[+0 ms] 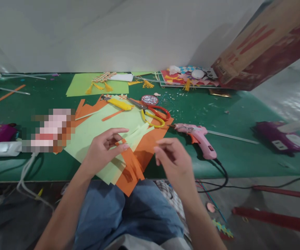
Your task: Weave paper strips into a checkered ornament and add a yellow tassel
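My left hand (105,149) is closed, thumb against fingers, on the upper end of several orange paper strips (132,162). They hang down over the orange and pale green sheets. To the right, my right hand (174,159) is curled with thumb and index finger close together; whether anything is between them I cannot make out. Pale green paper strips (139,133) lie just beyond my hands on a pale green sheet (87,139). Orange paper (150,152) shows beneath it. Past these rest scissors (150,113) with red and yellow handles and a yellow utility knife (120,103).
A pink glue gun (198,135) with a glue stick lies right of my hands, its cord trailing off the green table (230,114). A purple power strip (285,137) stands farther right. At the back are a round dish (150,100), yellow tassels (147,83) and a leaning cardboard box (264,45).
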Demonstrator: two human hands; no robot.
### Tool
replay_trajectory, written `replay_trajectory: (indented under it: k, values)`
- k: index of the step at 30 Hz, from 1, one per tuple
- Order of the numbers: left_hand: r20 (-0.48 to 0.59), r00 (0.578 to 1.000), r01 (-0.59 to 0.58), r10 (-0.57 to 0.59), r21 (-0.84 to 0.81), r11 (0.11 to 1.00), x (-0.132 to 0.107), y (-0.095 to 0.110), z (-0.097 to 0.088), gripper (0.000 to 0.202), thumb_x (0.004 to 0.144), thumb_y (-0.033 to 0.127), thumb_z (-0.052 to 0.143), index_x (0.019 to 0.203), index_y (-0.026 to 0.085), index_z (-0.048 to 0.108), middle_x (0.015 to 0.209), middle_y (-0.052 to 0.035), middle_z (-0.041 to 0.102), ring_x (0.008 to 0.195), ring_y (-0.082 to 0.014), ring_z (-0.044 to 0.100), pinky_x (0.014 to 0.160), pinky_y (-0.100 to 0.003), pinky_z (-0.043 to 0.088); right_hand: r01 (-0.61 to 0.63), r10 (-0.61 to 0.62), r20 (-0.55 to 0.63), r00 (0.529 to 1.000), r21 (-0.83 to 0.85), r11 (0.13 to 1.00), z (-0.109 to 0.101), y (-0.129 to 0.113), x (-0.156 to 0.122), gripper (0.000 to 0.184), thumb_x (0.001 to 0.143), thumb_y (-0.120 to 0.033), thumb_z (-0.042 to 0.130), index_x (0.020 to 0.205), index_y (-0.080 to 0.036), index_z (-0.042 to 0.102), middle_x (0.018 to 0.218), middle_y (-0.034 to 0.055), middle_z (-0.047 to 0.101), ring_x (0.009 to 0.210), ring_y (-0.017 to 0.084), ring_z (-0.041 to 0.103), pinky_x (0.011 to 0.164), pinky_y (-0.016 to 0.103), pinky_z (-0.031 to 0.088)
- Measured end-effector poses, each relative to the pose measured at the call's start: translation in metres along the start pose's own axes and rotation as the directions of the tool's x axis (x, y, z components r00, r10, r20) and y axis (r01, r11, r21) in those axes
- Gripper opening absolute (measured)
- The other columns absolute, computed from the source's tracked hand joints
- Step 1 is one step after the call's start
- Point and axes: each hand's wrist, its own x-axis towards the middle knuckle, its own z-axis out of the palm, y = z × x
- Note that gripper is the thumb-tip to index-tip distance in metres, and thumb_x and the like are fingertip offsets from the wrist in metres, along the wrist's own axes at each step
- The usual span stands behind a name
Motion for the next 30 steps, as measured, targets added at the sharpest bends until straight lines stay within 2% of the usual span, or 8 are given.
replay_trajectory:
  k: [2, 5, 8, 11, 15, 18, 26, 30]
  values:
    - [-0.003, 1.000, 0.000, 0.000, 0.005, 1.000, 0.000, 0.000, 0.000, 0.036, 0.068, 0.031, 0.073, 0.101, 0.018, 0.068, 0.071, 0.0022, 0.058, 0.064, -0.0094, 0.055, 0.061, -0.019, 0.047, 0.062, -0.045, 0.130, 0.990, -0.131, 0.989, 0.004, -0.002, -0.002, 0.010, 0.082, -0.026, 0.057, 0.089, -0.019, 0.061, 0.067, -0.0024, 0.060, 0.055, 0.009, 0.053, 0.050, 0.022, 0.042]
    - [-0.010, 1.000, -0.003, 0.003, 0.014, 1.000, 0.000, 0.000, 0.000, 0.036, 0.068, 0.032, 0.073, 0.101, 0.019, 0.068, 0.071, 0.0024, 0.059, 0.065, -0.0096, 0.055, 0.060, -0.019, 0.047, 0.239, -0.158, 0.319, 0.934, -0.234, 0.942, 0.008, -0.005, -0.004, 0.016, 0.084, -0.030, 0.058, 0.094, -0.019, 0.064, 0.083, 0.0028, 0.065, 0.068, 0.012, 0.058, 0.059, 0.024, 0.046]
    - [-0.012, 1.000, -0.007, 0.008, 0.023, 1.000, -0.001, 0.000, 0.000, 0.034, 0.069, 0.031, 0.072, 0.101, 0.020, 0.068, 0.070, 0.0026, 0.059, 0.065, -0.0096, 0.056, 0.061, -0.019, 0.048, 0.364, -0.237, 0.396, 0.887, -0.286, 0.886, 0.011, -0.004, -0.007, 0.027, 0.079, -0.038, 0.066, 0.099, -0.019, 0.063, 0.094, 0.0061, 0.066, 0.082, 0.017, 0.060, 0.071, 0.028, 0.049]
    - [-0.016, 1.000, -0.008, 0.009, 0.034, 0.999, -0.001, 0.001, 0.000, 0.034, 0.070, 0.031, 0.071, 0.102, 0.021, 0.068, 0.071, 0.0024, 0.059, 0.065, -0.0099, 0.056, 0.061, -0.019, 0.048, 0.435, -0.286, 0.398, 0.872, -0.362, 0.824, 0.015, -0.001, -0.009, 0.033, 0.077, -0.040, 0.068, 0.101, -0.019, 0.060, 0.097, 0.0077, 0.066, 0.088, 0.019, 0.061, 0.076, 0.031, 0.049]
    - [-0.029, 1.000, -0.001, 0.002, 0.027, 1.000, -0.001, 0.000, -0.001, 0.035, 0.068, 0.031, 0.073, 0.101, 0.021, 0.069, 0.071, 0.0020, 0.059, 0.065, -0.0102, 0.056, 0.061, -0.020, 0.048, 0.472, -0.315, 0.398, 0.861, -0.397, 0.787, 0.018, 0.002, -0.011, 0.010, 0.084, -0.028, 0.061, 0.081, -0.019, 0.059, 0.076, 0.0031, 0.063, 0.071, 0.015, 0.057, 0.064, 0.025, 0.045]
    - [-0.042, 0.999, -0.001, 0.002, 0.032, 0.999, -0.001, -0.002, -0.001, 0.035, 0.068, 0.031, 0.073, 0.102, 0.021, 0.069, 0.072, 0.0019, 0.058, 0.066, -0.0103, 0.056, 0.062, -0.020, 0.049, 0.464, -0.337, 0.360, 0.870, -0.365, 0.807, 0.020, 0.003, -0.012, 0.018, 0.088, -0.023, 0.055, 0.070, -0.019, 0.056, 0.064, -0.0005, 0.058, 0.060, 0.011, 0.051, 0.056, 0.022, 0.040]
    - [-0.046, 0.999, -0.001, 0.003, 0.031, 1.000, -0.001, -0.006, -0.001, 0.034, 0.069, 0.029, 0.073, 0.102, 0.022, 0.069, 0.071, 0.0032, 0.057, 0.065, -0.0082, 0.055, 0.063, -0.017, 0.048, 0.395, -0.318, 0.265, 0.910, -0.330, 0.857, 0.018, 0.001, -0.013, 0.026, 0.091, -0.020, 0.047, 0.067, -0.019, 0.057, 0.058, -0.0020, 0.056, 0.052, 0.009, 0.047, 0.052, 0.021, 0.036]
    - [-0.112, 0.994, 0.000, 0.004, 0.039, 0.999, 0.001, -0.004, 0.000, 0.033, 0.068, 0.028, 0.074, 0.100, 0.021, 0.070, 0.070, 0.0028, 0.057, 0.064, -0.0085, 0.055, 0.061, -0.018, 0.048, 0.321, -0.263, 0.215, 0.941, -0.314, 0.893, 0.015, -0.002, -0.013, 0.025, 0.091, -0.022, 0.046, 0.070, -0.019, 0.059, 0.061, -0.0016, 0.059, 0.053, 0.009, 0.050, 0.052, 0.021, 0.037]
